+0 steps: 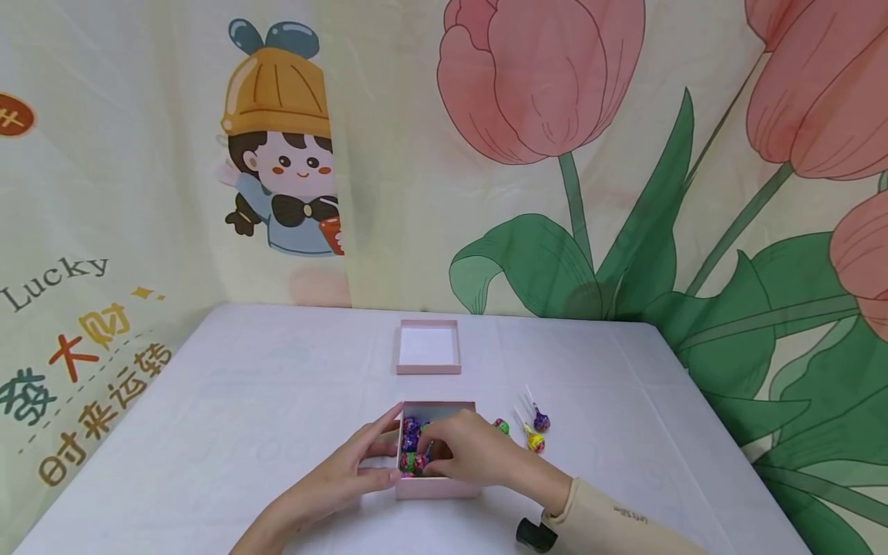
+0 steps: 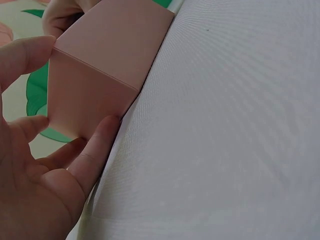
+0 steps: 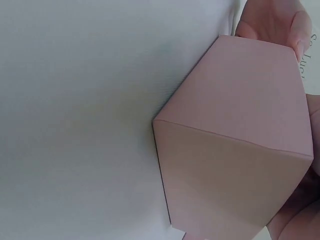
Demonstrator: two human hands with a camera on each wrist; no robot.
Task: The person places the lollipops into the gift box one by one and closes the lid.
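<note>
Open pink rectangular box (image 1: pixel 438 489) sits on the white-covered counter (image 1: pixel 277 385), bright-wrapped round lollipops (image 1: pixel 410 442) inside along its left. Left hand (image 1: pixel 338 472) spreads against the box's left side; right hand (image 1: pixel 473 449) dips in, fingers bent, pinch unclear. Yellow-wrapped lollipop (image 1: pixel 535 442) lies right of the box.

The left hand (image 1: pixel 347 470) reaches forward, fingers spread and thumb held well apart. The right hand (image 1: pixel 475 447) arches with its back upward, fingers curled down (some tips hidden), thumb bent toward the index finger.

Lid (image 1: pixel 428 369) bhd box (image 1: pixel 438 489); lollipops (image 1: pixel 535 442) in & R of box.
</note>
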